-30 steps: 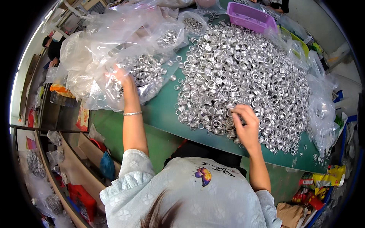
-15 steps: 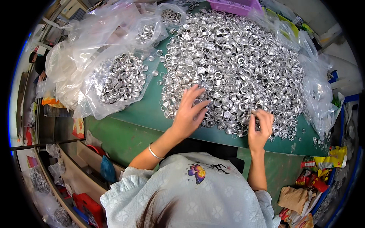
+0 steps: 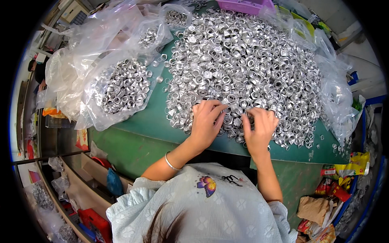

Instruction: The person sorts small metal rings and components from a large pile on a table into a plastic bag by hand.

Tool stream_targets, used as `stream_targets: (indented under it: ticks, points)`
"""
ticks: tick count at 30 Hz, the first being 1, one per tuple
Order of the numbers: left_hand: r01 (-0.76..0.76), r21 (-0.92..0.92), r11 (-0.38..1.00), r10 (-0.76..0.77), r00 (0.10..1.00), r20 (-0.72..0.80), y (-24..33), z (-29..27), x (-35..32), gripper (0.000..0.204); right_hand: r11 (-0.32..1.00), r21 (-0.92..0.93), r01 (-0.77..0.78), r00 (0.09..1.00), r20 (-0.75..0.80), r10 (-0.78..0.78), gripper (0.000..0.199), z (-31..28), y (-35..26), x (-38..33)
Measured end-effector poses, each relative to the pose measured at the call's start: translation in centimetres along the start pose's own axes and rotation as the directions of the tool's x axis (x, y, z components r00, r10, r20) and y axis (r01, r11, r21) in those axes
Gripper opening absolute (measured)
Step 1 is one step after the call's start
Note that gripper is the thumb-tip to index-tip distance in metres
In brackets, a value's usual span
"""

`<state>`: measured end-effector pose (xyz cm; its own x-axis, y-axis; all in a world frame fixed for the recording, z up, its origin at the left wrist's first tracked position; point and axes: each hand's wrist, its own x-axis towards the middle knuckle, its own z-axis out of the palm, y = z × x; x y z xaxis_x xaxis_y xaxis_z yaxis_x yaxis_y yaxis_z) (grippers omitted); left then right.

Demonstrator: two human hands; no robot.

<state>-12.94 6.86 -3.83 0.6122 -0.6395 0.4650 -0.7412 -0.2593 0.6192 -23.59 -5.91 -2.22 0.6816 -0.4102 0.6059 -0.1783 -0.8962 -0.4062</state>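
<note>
A broad heap of silvery metal rings (image 3: 243,69) covers much of the green table (image 3: 142,129). My left hand (image 3: 206,124) rests at the heap's near edge, its fingers bent over the rings and slightly apart. No ring shows in its grasp. Just to the right, my right hand (image 3: 260,128) reaches into the same edge with the thumb held away from the curved fingers. Nothing can be made out between them, though the fingertips are partly hidden among the rings.
To the left, a clear plastic bag (image 3: 87,99) lies open with a smaller pile of rings (image 3: 125,87) on it. Further bags with rings lie behind. A purple basket (image 3: 245,6) stands at the far edge. Clear plastic (image 3: 332,89) borders the heap's right side.
My right hand has moved left toward my left hand, and its thumb and fingers have spread. My left hand has shifted slightly nearer and right. The whole view has moved a little.
</note>
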Motion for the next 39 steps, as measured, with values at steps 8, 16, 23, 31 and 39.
stream_targets:
  ticks: [8, 16, 23, 31, 39]
  points:
    - [-0.004, 0.007, 1.0, 0.004, 1.0, -0.017, 0.0, 0.0, 0.7, 0.026, 0.979, 0.16, -0.126, 0.991, -0.014, 0.13, 0.009, -0.2, 0.7, -0.1]
    - [0.131, -0.571, 0.81, -0.052, 0.987, 0.152, 3.0, -0.9, 2.0, 0.032, -0.275, 0.812, -0.515, 0.699, 0.583, 0.414, 0.012, -1.6, 0.6, -1.8]
    - [0.187, -0.649, 0.738, -0.019, 0.966, 0.257, 3.6, -0.9, 1.3, 0.038, -0.254, 0.768, -0.588, 0.655, 0.636, 0.408, 0.013, -1.5, -0.6, -2.0]
    - [0.207, -0.619, 0.758, -0.009, 0.951, 0.308, 3.1, -1.0, 0.9, 0.029, 0.066, 0.658, -0.751, 0.633, 0.686, 0.359, 0.015, -2.8, -0.4, -1.5]
    - [0.546, -0.751, 0.371, -0.307, 0.835, 0.456, 2.3, -0.3, 0.0, 0.029, 0.893, 0.225, -0.39, 0.919, 0.041, 0.391, 0.016, -3.7, 4.6, 2.4]
